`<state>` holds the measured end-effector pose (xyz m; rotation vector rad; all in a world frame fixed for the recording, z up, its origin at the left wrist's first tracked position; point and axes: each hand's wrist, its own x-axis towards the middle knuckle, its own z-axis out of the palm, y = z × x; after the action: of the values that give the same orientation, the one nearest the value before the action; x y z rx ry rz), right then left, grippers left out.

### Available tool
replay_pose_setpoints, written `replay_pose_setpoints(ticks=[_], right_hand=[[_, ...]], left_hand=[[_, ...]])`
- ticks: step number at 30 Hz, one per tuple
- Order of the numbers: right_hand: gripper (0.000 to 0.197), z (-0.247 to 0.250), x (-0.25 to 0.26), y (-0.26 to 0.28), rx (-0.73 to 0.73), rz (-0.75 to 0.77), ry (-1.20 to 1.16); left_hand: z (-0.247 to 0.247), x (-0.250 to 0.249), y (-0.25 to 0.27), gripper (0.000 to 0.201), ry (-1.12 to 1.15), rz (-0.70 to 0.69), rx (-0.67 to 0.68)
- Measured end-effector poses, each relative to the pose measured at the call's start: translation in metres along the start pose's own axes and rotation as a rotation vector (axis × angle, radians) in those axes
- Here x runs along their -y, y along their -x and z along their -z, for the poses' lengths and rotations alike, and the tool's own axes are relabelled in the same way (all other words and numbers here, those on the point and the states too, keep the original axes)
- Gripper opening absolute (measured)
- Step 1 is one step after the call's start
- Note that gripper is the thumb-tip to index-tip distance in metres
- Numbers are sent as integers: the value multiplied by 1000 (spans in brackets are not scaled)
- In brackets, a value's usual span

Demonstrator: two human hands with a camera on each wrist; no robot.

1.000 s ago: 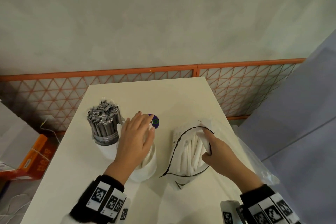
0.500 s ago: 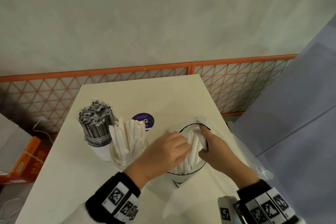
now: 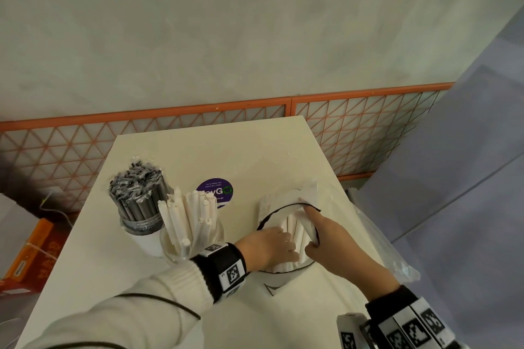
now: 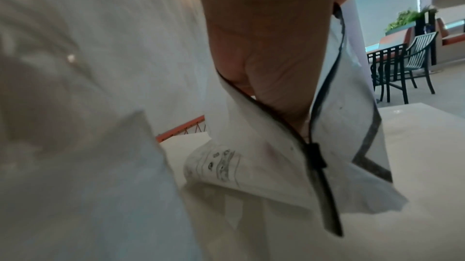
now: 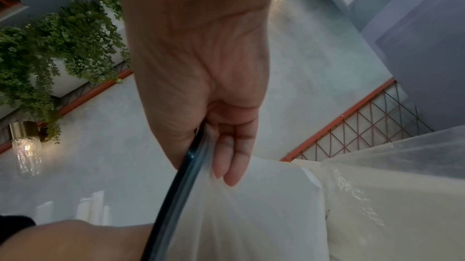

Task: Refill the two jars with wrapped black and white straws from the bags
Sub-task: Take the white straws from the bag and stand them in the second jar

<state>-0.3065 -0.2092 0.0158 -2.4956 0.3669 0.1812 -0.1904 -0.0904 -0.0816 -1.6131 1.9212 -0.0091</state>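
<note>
Two jars stand at the table's left: one packed with wrapped black straws (image 3: 136, 201), one holding white straws (image 3: 190, 224). To their right lies a white bag (image 3: 283, 201) with a black zip rim, open, with white straws (image 3: 295, 224) inside. My left hand (image 3: 283, 246) reaches into its mouth, fingers curled over the straws. In the left wrist view the palm (image 4: 264, 56) goes into the bag (image 4: 276, 166) and the fingertips are hidden. My right hand (image 3: 314, 235) pinches the bag's right rim and holds it up; the right wrist view shows the zip edge between thumb and fingers (image 5: 234, 166).
A round purple sticker (image 3: 214, 193) lies behind the jars. A crumpled clear plastic bag (image 3: 377, 241) hangs over the table's right edge. An orange lattice fence (image 3: 198, 122) runs behind the table (image 3: 226, 150). An orange box (image 3: 28, 252) sits on the floor at left.
My left hand left the white-straw jar, crossed to the right and went into the bag's mouth. The right hand kept hold of the rim.
</note>
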Motion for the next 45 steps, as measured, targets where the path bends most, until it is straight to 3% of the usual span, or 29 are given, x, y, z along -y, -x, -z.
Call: replay_pose_setpoints(ticks=[3,9,17,20,22,25,30,40,45], right_hand=[[66,-5,0,0,27,28,14],[63,-16,-1,-4,62,44,27],[68,-11,-2,-8,22,32,-7],[71,-7,-4,-8,2,25,-27],[72,-4,-6,-8,-14,24,-62],[75,-1,-8,-8,-46,28,-123],[72,6,-8,-7,-58,55,-157],[89,10,5,-3,151,108,62],[87,8,5,-6,95,26,38]], left_hand=[[-6,-3,-3,41,79,-6,7],[-3,-11,0,21,-13,-70,18],[1,-2,17,23,-34,-99,-104],[0,4,24,25,128,-65,-325],[3,8,29,33,366,-39,-432],[12,12,39,42,690,29,-503],[11,13,54,34,1010,190,-631],[25,26,50,32,1110,456,-443],[35,23,54,23,1314,457,-589]])
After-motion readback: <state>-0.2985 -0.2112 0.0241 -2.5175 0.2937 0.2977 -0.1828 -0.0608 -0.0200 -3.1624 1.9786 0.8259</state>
